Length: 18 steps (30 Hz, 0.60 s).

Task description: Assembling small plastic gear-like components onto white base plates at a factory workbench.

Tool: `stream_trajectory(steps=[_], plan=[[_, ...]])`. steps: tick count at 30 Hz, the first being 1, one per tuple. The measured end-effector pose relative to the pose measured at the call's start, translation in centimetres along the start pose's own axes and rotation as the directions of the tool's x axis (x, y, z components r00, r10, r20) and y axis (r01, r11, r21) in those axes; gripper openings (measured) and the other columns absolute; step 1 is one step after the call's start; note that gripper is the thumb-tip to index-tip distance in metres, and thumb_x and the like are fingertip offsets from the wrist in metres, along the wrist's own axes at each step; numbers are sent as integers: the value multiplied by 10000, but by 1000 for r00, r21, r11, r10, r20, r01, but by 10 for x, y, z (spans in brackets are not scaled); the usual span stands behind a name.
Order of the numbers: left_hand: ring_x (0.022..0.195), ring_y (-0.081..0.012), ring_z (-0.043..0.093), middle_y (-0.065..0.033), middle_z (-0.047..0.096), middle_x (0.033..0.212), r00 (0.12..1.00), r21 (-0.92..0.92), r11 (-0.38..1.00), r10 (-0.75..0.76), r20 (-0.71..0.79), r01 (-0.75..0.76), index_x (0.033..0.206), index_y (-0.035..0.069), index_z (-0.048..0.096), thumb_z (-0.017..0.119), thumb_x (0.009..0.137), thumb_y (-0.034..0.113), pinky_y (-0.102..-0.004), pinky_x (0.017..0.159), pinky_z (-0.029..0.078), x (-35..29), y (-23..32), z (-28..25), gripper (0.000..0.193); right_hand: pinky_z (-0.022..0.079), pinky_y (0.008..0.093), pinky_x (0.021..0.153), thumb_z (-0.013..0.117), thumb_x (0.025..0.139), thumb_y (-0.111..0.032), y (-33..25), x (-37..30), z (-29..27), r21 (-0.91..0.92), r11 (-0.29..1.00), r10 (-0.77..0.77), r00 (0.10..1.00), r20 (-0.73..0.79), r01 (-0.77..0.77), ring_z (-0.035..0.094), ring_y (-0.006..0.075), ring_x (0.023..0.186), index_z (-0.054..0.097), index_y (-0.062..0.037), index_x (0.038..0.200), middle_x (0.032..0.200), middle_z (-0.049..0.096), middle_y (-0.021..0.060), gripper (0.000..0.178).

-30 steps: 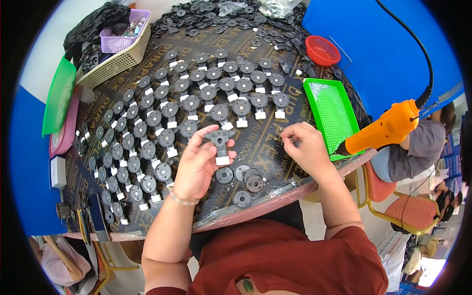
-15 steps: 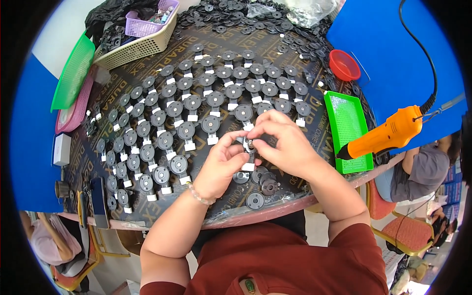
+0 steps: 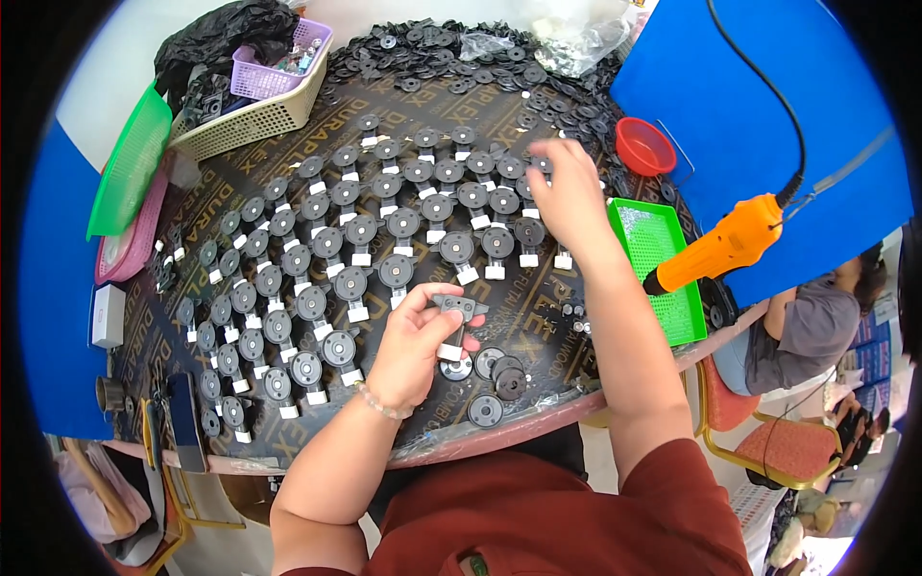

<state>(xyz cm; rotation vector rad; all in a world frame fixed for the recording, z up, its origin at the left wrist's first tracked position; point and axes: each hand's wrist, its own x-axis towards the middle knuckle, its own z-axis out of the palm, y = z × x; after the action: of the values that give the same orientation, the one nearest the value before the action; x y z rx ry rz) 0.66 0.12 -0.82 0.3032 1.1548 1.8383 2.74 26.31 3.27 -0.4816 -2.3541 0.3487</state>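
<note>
My left hand [image 3: 408,341] grips a small black plastic bracket with a white end [image 3: 466,309] near the table's front. The bracket has screw holes in its upper face, and no round disc sits on it. My right hand [image 3: 573,197] is stretched out over the right end of the rows, thumb apart from the fingers. Its fingertips are slightly smeared, and nothing shows in them. Rows of black disc assemblies with white ends [image 3: 400,223] fan out across the table. Several loose black discs [image 3: 487,410] lie beside my left hand.
An orange electric screwdriver [image 3: 720,245] hangs over a green tray [image 3: 693,331] at right. Behind that stands a red bowl [image 3: 645,146]. Loose discs [image 3: 423,58] are heaped at the back. Baskets [image 3: 254,128] stand back left; a phone [image 3: 185,422] lies front left.
My right hand has left the bracket and moved away to the far right over the rows. My left hand keeps the bracket, now tilted differently. The whole view has shifted slightly.
</note>
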Motion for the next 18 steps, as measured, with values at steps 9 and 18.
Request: stream_trajectory(steps=[9,18], plan=[[823,-222,681,-221,661,1110,999,-114,993,-21,24,24,1281,44,511,525,987,155,-342,732,562,0,5,-1,315,513,485,906,581,852,-78,129,133,111,-270,962,54,947,315,35,657,398,1021,667,-44,1122,1064,681,240,286],[860,-237,679,-206,654,1132,998,-175,983,-56,22,59,1307,62,493,480,1002,175,-345,738,542,-2,3,-7,326,533,407,892,740,674,-76,139,162,116,-303,916,-7,765,643,263,672,338,1019,710,-112,1119,1064,705,177,448]])
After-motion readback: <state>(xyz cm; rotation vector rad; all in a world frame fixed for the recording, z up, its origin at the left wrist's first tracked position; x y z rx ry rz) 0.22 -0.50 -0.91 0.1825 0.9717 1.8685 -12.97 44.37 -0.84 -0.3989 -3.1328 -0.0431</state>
